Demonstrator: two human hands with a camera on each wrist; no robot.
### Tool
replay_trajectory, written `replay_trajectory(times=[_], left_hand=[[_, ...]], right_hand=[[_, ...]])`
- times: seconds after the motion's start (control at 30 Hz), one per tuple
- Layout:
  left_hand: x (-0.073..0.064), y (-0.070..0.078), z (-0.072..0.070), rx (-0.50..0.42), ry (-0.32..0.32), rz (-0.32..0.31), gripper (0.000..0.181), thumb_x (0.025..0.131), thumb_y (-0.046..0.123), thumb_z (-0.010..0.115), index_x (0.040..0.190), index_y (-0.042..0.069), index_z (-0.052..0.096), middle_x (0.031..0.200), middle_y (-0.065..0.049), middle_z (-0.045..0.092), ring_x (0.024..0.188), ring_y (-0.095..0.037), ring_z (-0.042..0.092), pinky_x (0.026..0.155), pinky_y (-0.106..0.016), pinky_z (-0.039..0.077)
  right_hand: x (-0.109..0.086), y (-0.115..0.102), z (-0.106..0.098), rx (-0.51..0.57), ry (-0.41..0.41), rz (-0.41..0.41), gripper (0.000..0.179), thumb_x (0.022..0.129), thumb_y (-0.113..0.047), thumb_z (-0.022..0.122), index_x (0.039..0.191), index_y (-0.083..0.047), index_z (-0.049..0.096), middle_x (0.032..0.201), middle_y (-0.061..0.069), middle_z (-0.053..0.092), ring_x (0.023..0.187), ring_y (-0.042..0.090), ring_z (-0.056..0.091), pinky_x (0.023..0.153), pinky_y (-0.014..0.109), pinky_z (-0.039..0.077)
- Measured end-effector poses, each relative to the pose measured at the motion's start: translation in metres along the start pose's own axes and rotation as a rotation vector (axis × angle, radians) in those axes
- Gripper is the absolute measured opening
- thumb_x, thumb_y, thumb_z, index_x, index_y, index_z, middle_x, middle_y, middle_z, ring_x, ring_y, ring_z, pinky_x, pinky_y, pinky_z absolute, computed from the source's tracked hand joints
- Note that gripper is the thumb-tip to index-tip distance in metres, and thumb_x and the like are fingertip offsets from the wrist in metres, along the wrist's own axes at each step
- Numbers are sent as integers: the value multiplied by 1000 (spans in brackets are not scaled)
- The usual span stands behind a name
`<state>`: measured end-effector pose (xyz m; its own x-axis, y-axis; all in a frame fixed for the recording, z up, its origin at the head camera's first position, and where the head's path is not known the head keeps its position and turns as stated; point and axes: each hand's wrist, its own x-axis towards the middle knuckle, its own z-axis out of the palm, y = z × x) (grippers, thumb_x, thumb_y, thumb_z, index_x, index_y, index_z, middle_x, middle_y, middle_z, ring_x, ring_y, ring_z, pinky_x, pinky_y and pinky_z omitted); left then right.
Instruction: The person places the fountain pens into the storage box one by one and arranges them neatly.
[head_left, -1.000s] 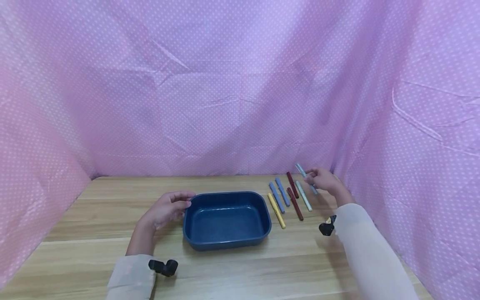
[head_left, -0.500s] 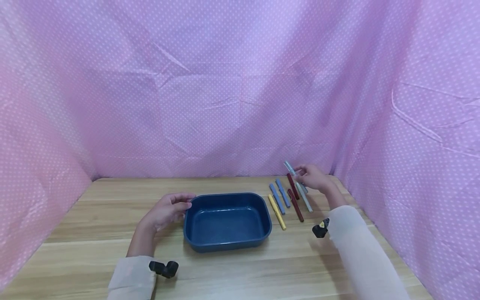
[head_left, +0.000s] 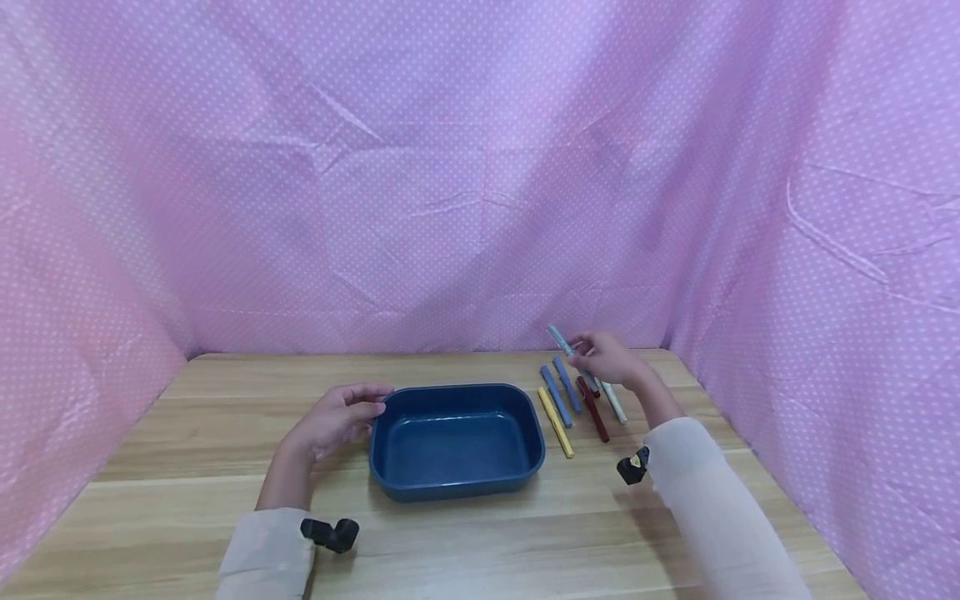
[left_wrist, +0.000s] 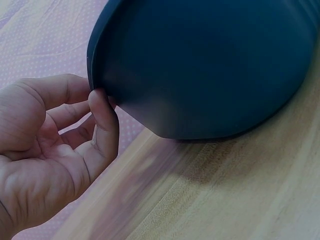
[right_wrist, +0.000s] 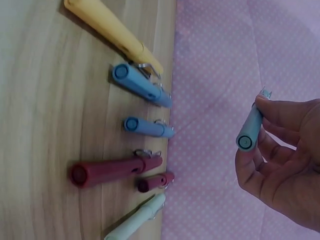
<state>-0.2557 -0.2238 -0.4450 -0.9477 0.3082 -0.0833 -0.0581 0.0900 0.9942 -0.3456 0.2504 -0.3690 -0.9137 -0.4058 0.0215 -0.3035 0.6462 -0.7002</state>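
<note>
Pale teal pen (right_wrist: pixel 252 125): pinched in the right hand (right_wrist: pixel 292 167), off the counter (head_left: pixel 450 546), near the other pens (right_wrist: pixel 110 172). We judge it light, stiff, slick; best held mid-barrel. Dark blue tray (head_left: pixel 457 458): left hand (left_wrist: pixel 55 145) pinches its rim.

Head view: bright, diffuse light; broad diagonal shadow across the curtain (head_left: pixel 517 217); soft shadow on the table (head_left: pixel 465 550) beside the right sleeve (head_left: pixel 712 492); thin glare inside the tray (head_left: pixel 457 454). Left wrist view: dim; tray interior murky, hazy patch near its lower edge. Right wrist view: dim, detail soft.
</note>
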Motion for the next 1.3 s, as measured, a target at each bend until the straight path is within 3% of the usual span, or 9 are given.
replay_trajectory(times=[0.27, 0.53, 0.83, 1.03, 1.3], left_hand=[[-1, 0, 0, 3, 11, -5, 46, 102, 11, 62, 145, -4, 51, 133, -15, 62, 100, -19, 62, 84, -31, 56], [0, 0, 0, 0, 16, -8, 45, 102, 11, 62, 144, -4, 52, 132, -16, 62, 99, -20, 62, 83, -31, 56], [1, 0, -1, 2, 17, -7, 45, 103, 11, 61, 144, -4, 52, 134, -17, 61, 100, -20, 61, 82, -30, 56], [0, -1, -2, 2, 12, -4, 45, 103, 12, 62, 144, -4, 53, 134, -18, 61, 101, -21, 62, 82, -30, 56], [-1, 1, -2, 9, 14, -7, 44, 103, 12, 62, 143, -3, 53, 135, -19, 60, 100, -20, 61, 82, -29, 56]], right_hand=[[-1, -18, 12, -88, -41, -55, 41, 99, -9, 63, 136, 8, 57, 106, 19, 70, 86, 24, 66, 72, 36, 56], [-6, -32, 22, -110, -78, -95, 39, 101, -11, 63, 136, 4, 58, 105, 13, 69, 95, 31, 69, 71, 35, 57], [-8, -53, 31, -158, -87, -139, 35, 101, -12, 63, 134, 1, 62, 105, 9, 70, 92, 24, 68, 75, 36, 56], [-8, -61, 41, -111, -139, -163, 24, 101, -4, 61, 124, -1, 68, 99, 9, 71, 85, 29, 69, 72, 34, 58], [-7, -61, 49, -99, -156, -176, 26, 101, -3, 62, 126, 1, 67, 97, 9, 72, 83, 27, 69, 72, 31, 57]])
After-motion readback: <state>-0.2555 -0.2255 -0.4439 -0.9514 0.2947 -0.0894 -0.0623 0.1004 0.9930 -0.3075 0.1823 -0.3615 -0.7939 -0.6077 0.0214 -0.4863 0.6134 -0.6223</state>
